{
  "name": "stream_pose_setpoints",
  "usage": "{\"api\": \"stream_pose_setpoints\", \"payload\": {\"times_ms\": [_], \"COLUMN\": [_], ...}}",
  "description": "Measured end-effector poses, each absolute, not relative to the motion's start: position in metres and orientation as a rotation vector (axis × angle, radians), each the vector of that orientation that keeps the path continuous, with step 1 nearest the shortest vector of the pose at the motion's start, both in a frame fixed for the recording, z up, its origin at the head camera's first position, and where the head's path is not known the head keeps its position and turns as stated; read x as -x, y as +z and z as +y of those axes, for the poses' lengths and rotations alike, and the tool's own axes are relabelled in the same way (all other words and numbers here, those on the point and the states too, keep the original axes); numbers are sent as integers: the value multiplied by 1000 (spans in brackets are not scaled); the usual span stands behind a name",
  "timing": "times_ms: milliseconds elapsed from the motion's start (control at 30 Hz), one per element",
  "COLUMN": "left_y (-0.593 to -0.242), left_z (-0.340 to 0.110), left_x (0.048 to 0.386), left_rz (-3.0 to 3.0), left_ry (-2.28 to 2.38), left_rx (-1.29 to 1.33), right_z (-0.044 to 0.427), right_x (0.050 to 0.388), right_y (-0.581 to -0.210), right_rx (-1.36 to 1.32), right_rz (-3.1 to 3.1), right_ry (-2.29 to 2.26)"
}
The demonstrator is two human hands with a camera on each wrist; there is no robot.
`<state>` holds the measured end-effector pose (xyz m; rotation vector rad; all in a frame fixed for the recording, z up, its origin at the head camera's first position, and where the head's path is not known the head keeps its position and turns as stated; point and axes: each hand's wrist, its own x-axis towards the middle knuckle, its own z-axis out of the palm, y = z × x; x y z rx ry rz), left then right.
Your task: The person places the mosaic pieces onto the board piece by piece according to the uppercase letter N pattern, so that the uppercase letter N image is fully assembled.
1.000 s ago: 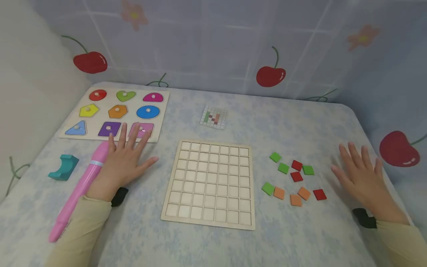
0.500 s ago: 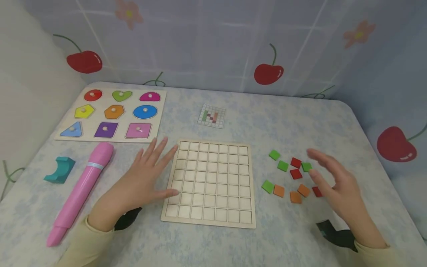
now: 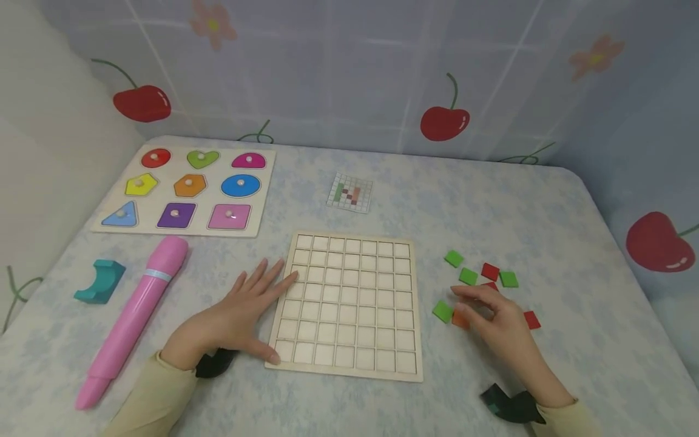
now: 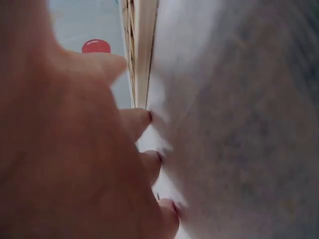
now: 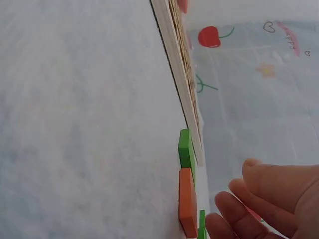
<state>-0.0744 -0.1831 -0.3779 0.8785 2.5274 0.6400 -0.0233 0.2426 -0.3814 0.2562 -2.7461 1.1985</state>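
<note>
The left hand [image 3: 235, 318] lies with fingers spread at the left side of a wooden grid board [image 3: 349, 371]. Its thumb and index finger touch the board's left edge in the head view. To the right of the board, the right hand [image 3: 502, 328] hovers over loose square tiles, fingers bent loosely and nothing visible in them. An orange tile [image 5: 187, 201] and a green tile [image 5: 185, 149] lie just beside its fingertips in the right wrist view. More green tiles [image 3: 453, 258] and a red tile [image 3: 532, 320] lie around it; other tiles are hidden beneath the hand.
A small pattern card [image 3: 349, 193] lies behind the board. At the back left is a knobbed shape puzzle [image 3: 262, 212]. A pink microphone-shaped toy [image 3: 133, 315] and a teal arch block [image 3: 102, 282] lie left of the left hand.
The left hand has moved right from over the pink toy to the board's left edge. The right hand has come left from the table's right side to above the tiles.
</note>
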Motion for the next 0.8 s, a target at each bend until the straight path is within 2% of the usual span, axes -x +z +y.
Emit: {"api": "stream_pose_setpoints", "payload": {"times_ms": [333, 800], "left_y": [-385, -383], "left_z": [-174, -195], "left_x": [70, 76], "left_rz": [2601, 2473], "left_ry": [593, 653], "left_rx": [-867, -975], "right_z": [238, 234], "right_x": [24, 24], "right_y": [-396, -400], "right_rx": [-251, -350], "right_rz": [-2773, -2790], "right_ry": [1168, 990]}}
